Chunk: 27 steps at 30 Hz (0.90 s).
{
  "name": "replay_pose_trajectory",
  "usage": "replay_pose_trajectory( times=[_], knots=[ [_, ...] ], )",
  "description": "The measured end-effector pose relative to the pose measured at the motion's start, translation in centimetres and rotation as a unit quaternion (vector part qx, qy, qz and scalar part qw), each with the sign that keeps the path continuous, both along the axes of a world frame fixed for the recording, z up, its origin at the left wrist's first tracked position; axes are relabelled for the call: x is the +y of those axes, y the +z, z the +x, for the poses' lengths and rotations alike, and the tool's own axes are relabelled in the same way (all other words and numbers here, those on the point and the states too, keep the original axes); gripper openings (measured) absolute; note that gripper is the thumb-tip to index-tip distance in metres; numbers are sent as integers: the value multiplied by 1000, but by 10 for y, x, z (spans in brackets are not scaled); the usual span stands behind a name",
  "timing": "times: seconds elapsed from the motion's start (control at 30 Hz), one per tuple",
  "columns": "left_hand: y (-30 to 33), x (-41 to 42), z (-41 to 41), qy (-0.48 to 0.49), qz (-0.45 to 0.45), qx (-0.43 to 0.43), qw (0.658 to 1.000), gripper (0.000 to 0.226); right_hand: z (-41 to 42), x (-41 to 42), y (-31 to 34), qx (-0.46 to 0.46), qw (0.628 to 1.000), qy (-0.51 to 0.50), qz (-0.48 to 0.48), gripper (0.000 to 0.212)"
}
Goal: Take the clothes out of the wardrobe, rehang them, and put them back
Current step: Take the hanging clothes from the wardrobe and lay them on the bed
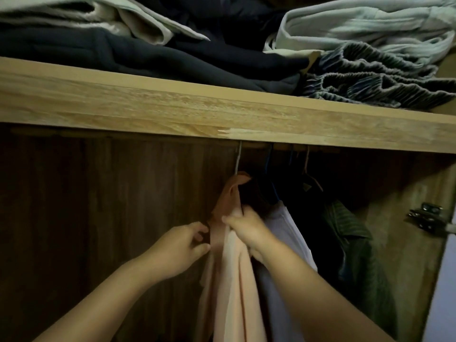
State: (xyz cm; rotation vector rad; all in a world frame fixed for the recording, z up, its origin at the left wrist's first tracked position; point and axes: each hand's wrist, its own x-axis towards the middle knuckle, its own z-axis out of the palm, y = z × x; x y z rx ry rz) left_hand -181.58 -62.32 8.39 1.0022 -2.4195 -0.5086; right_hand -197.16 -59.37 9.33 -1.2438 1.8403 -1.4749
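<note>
A peach garment hangs on a thin metal hanger from the rail under the wardrobe shelf. My left hand pinches the garment's left edge near the shoulder. My right hand grips the fabric at its right shoulder, just below the collar. Right of it hang a white garment, dark clothes on a blue hanger, and a green striped shirt.
The wooden shelf runs across above the rail, piled with folded dark, cream and pale grey clothes and a ribbed grey piece. A dark wardrobe back panel fills the left. A metal door hinge sits at right.
</note>
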Motion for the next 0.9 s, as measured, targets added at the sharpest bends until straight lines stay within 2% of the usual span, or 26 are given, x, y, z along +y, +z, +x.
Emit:
replay_pose_trajectory(
  times=[0.07, 0.23, 0.4, 0.53, 0.73, 0.9],
  knots=[
    [-1, -14, 2, -7, 3, 8, 1000, 39, 1, -14, -3, -101, 994, 49, -12, 37],
    [5, -46, 9, -12, 5, 4, 1000, 36, 0, -18, 3, -204, 973, 37, -98, 49],
    [17, -68, 6, -29, 8, 26, 999, 32, -1, -7, 36, -303, 931, 55, -197, 54],
    [26, -78, -5, -26, 12, 83, 996, 28, -7, 18, 43, -287, 934, 80, -198, 57],
    [34, -84, -24, 11, -41, 160, 986, 25, -7, 66, 28, -217, 962, 115, -122, 60],
    [26, -94, -52, 5, -29, 144, 989, 31, -4, 112, 6, -158, 979, 124, -37, 66]
  ],
)
